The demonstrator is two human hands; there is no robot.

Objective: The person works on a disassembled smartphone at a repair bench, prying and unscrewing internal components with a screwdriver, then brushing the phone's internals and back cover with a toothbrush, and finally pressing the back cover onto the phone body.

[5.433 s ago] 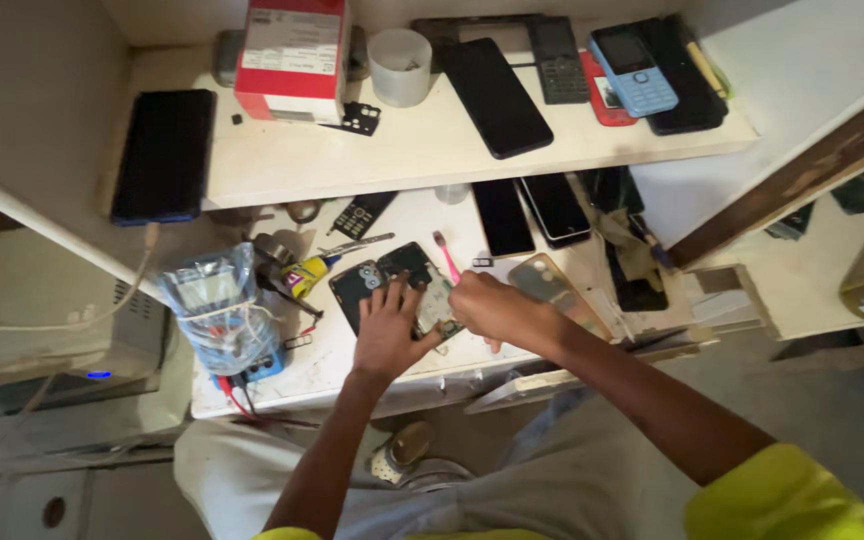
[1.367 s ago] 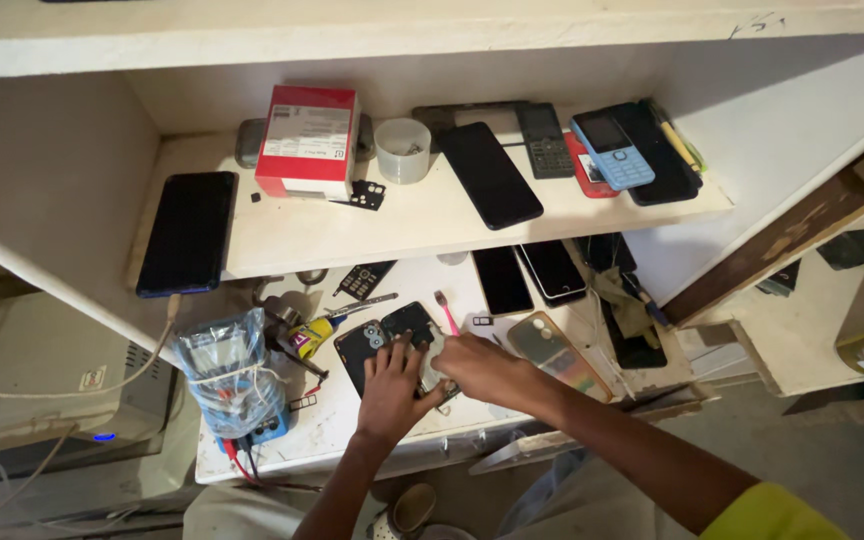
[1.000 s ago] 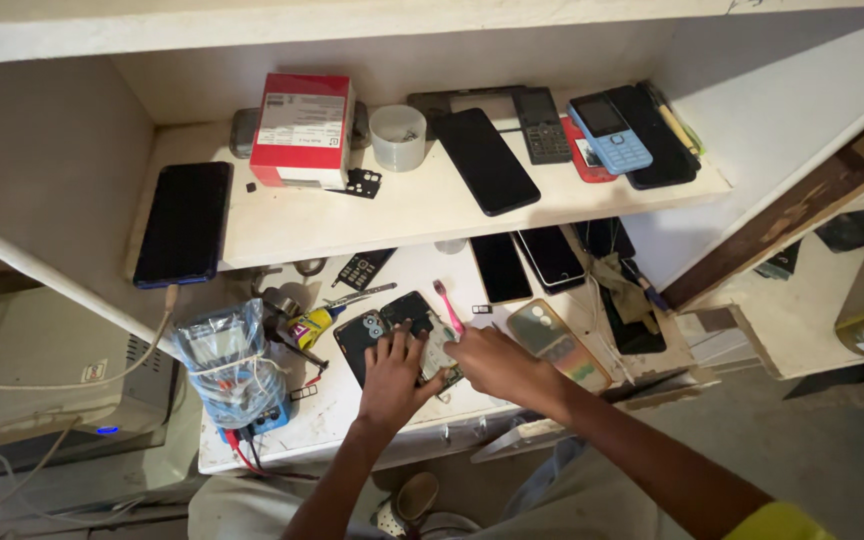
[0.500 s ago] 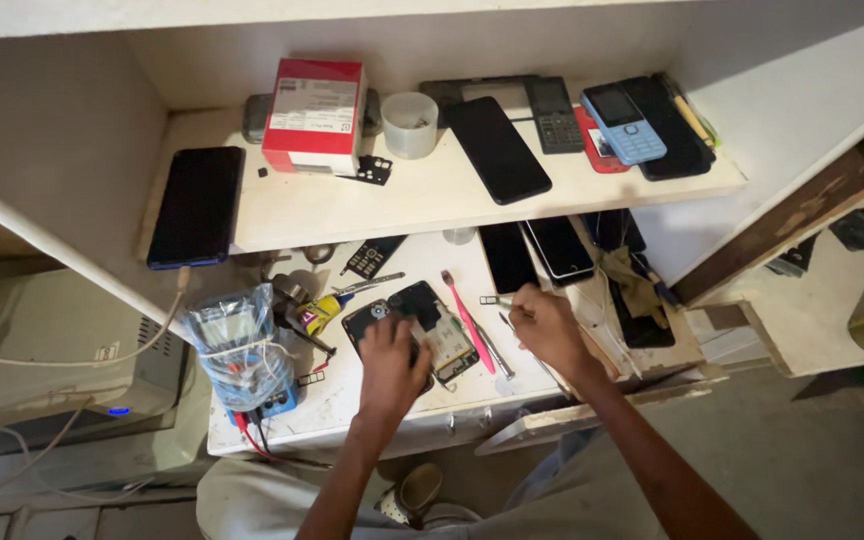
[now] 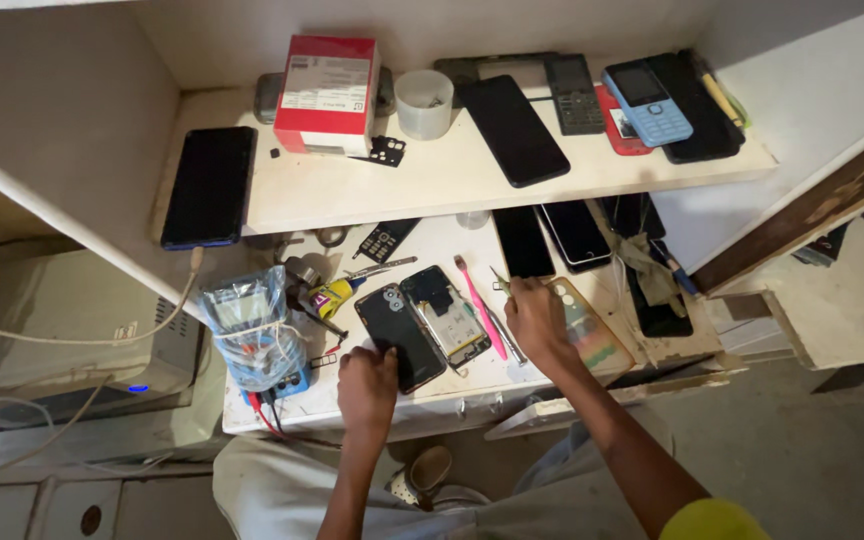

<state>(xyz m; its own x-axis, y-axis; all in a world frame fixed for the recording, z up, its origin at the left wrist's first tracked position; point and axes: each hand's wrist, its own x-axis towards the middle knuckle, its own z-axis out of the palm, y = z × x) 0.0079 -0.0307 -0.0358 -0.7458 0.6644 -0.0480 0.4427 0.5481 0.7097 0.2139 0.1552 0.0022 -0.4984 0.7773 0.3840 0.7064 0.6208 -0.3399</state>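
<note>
Left hand (image 5: 367,385) presses down on the near end of the black phone back cover (image 5: 399,335), pinning it flat to the table (image 5: 452,385); grip closed on the cover's edge. The opened phone body (image 5: 444,315), board exposed, lies just beside it, touching. Right hand (image 5: 537,320) pinches tweezers (image 5: 499,282), tip pointing up and away from the phone, grip closed on them. A pink brush (image 5: 479,305) lies between phone and right hand, within reach. Glue tube (image 5: 337,295) near left.

White bench (image 5: 452,385): opened phone (image 5: 449,318), black back cover (image 5: 399,335), pink toothbrush (image 5: 479,305), glue tube (image 5: 337,295).
</note>
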